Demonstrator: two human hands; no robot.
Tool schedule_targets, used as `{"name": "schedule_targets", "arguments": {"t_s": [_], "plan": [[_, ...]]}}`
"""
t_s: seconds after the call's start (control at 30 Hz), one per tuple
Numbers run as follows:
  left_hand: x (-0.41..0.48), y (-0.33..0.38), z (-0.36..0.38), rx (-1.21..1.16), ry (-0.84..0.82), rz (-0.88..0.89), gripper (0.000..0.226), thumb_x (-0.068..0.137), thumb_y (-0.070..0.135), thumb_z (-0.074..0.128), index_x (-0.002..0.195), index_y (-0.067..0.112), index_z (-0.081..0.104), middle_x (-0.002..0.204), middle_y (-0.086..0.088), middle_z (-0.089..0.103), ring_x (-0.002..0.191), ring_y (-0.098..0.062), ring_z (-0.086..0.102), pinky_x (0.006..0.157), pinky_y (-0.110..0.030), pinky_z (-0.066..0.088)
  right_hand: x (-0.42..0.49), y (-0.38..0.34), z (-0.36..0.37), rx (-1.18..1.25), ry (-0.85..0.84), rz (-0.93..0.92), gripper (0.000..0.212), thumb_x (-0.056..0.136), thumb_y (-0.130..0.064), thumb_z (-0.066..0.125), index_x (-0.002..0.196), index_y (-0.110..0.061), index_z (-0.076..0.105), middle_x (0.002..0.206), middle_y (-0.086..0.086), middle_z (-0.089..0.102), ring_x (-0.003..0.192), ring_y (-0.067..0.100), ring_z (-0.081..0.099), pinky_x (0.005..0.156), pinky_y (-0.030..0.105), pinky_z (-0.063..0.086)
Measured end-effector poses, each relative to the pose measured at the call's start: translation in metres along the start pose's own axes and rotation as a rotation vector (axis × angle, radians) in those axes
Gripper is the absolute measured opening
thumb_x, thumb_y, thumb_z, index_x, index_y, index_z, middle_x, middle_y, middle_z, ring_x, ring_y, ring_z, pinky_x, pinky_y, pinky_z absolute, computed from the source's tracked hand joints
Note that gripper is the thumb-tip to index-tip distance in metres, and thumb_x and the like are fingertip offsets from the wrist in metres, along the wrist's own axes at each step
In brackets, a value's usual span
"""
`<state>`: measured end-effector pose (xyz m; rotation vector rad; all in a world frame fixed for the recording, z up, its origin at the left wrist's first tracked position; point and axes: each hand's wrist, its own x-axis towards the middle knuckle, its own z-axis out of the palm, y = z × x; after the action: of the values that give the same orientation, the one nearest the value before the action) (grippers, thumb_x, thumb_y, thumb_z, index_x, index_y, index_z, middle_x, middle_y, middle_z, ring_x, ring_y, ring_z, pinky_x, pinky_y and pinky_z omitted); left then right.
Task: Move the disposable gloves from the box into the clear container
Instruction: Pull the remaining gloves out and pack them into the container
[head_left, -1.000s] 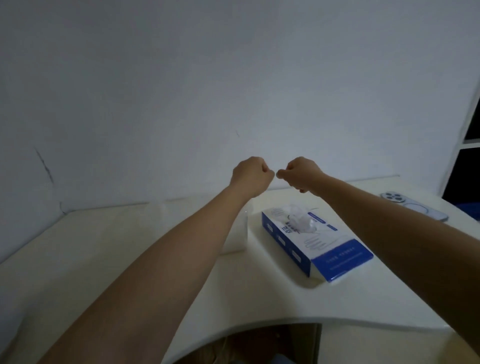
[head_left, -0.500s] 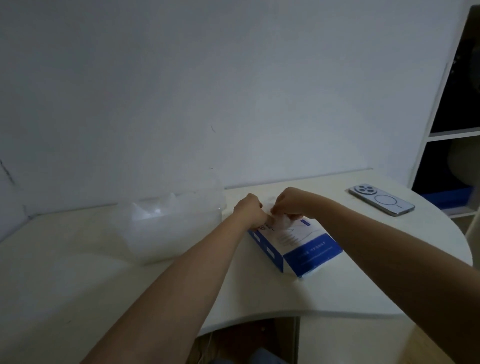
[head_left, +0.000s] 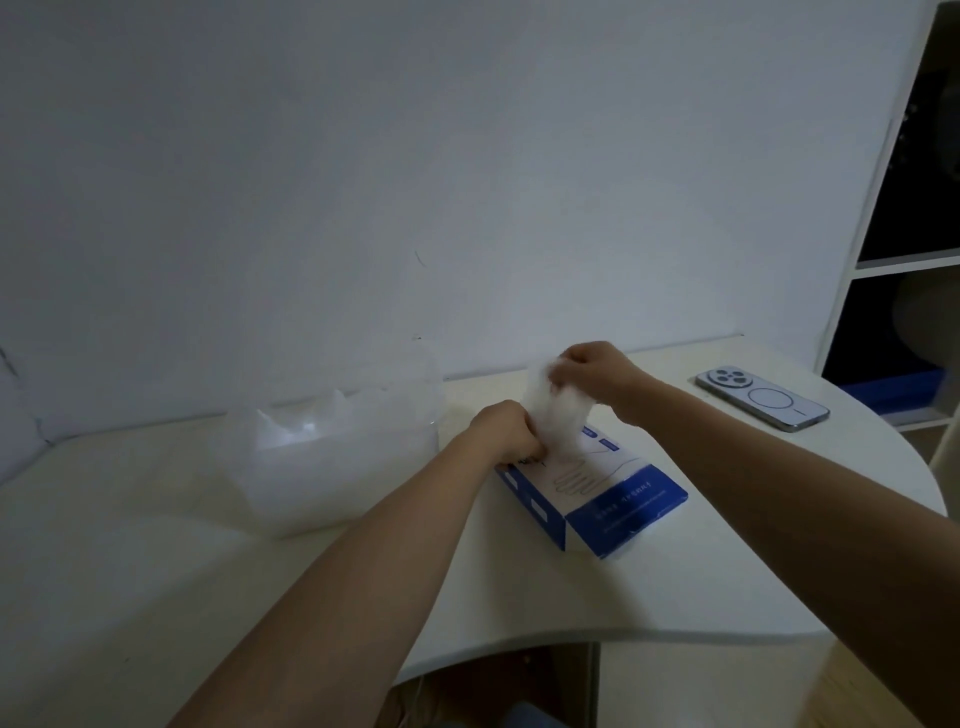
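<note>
- Since the earlier frame, the right hand (head_left: 592, 371) has risen, its curled fingers pinching a white glove (head_left: 553, 415) drawn up above the far end of the box (head_left: 613, 493).
- Left hand (head_left: 506, 431) sits curled at that end; whether it grips anything I cannot tell.
- Clear container (head_left: 337, 467) stands left of the box across a bare strip of table (head_left: 727, 571).
- A phone (head_left: 761, 397) lies far right, near the table's edge.

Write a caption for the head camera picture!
Right hand holds a clear glove above the blue box; left hand sits curled at its opening.
</note>
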<state>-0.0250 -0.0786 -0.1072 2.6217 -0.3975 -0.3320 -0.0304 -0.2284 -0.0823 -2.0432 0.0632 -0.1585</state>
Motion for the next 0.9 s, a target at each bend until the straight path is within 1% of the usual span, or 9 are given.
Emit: {"name": "schedule_targets", "arguments": {"t_s": [0.23,0.33,0.43,0.53,0.6,0.73,0.8,0.87,0.9], "plan": [[-0.002,0.001,-0.006,-0.04,0.017,-0.013,0.031,0.082,0.02,0.067,0.106,0.003,0.059,0.103,-0.016,0.068,0.089,-0.03,0.069,0.074,-0.04,0.06,0.006,0.002,-0.014,0.215,0.201,-0.038,0.015,0.093,-0.02,0.055,0.085,-0.009,0.061,0.092,0.02,0.068,0.073,0.022,0.055,0.06,0.03,0.041],[-0.009,0.003,-0.008,-0.16,0.22,0.065,0.046,0.084,0.024,0.065,0.116,0.011,0.034,0.104,-0.008,0.055,0.086,-0.026,0.062,0.065,-0.034,0.054,0.01,0.007,-0.021,0.236,0.279,0.01,0.018,0.094,-0.023,0.049,0.089,-0.01,0.06,0.096,0.023,0.07,0.072,0.026,0.057,0.063,0.036,0.044],[-0.015,0.01,-0.006,-0.05,0.433,0.334,0.03,0.087,0.022,0.06,0.111,0.017,0.042,0.109,-0.003,0.044,0.086,-0.02,0.054,0.072,-0.031,0.049,0.011,0.011,-0.02,0.198,0.238,0.09,0.025,0.099,-0.023,0.043,0.096,-0.005,0.061,0.101,0.026,0.069,0.059,0.022,0.051,0.052,0.03,0.041],[-0.011,0.012,0.001,0.167,0.185,0.351,0.028,0.095,0.028,0.047,0.112,0.011,0.061,0.116,-0.008,0.046,0.097,-0.025,0.055,0.084,-0.033,0.048,0.002,0.009,-0.018,0.245,0.188,0.073,0.027,0.102,-0.019,0.036,0.105,-0.001,0.057,0.096,0.023,0.072,0.043,0.014,0.042,0.039,0.023,0.035],[-0.007,0.011,0.009,0.284,0.035,0.275,0.036,0.1,0.028,0.037,0.114,0.003,0.06,0.123,-0.012,0.045,0.102,-0.026,0.05,0.084,-0.031,0.041,-0.004,0.003,-0.022,0.333,0.223,0.005,0.025,0.102,-0.017,0.034,0.105,-0.003,0.055,0.089,0.016,0.074,0.04,0.01,0.044,0.037,0.02,0.036],[-0.005,0.014,0.012,0.255,-0.053,0.204,0.044,0.102,0.037,0.03,0.122,0.007,0.056,0.127,-0.011,0.048,0.119,-0.027,0.039,0.088,-0.034,0.033,-0.008,-0.014,-0.037,0.57,0.344,-0.074,0.023,0.1,-0.017,0.033,0.099,-0.01,0.055,0.087,0.012,0.075,0.044,0.012,0.051,0.037,0.018,0.035],[-0.006,0.015,0.007,0.191,-0.038,0.231,0.041,0.099,0.044,0.041,0.108,0.008,0.06,0.112,-0.01,0.057,0.113,-0.028,0.048,0.084,-0.034,0.039,-0.011,-0.019,-0.042,0.622,0.321,-0.061,0.024,0.099,-0.018,0.033,0.098,-0.013,0.056,0.087,0.01,0.075,0.046,0.013,0.053,0.037,0.019,0.033],[-0.01,0.016,-0.001,0.046,0.129,0.255,0.026,0.098,0.029,0.047,0.1,0.007,0.062,0.103,-0.007,0.062,0.101,-0.029,0.059,0.074,-0.029,0.044,-0.013,-0.019,-0.042,0.628,0.264,-0.043,0.023,0.099,-0.02,0.035,0.099,-0.014,0.058,0.088,0.01,0.075,0.048,0.014,0.054,0.038,0.019,0.031],[-0.011,0.016,-0.006,-0.046,0.246,0.234,0.024,0.098,0.019,0.044,0.107,0.007,0.063,0.106,-0.006,0.063,0.097,-0.027,0.061,0.076,-0.028,0.047,-0.012,-0.018,-0.041,0.641,0.246,-0.034,0.022,0.098,-0.019,0.037,0.098,-0.014,0.059,0.086,0.011,0.075,0.044,0.012,0.053,0.037,0.019,0.03]]}}
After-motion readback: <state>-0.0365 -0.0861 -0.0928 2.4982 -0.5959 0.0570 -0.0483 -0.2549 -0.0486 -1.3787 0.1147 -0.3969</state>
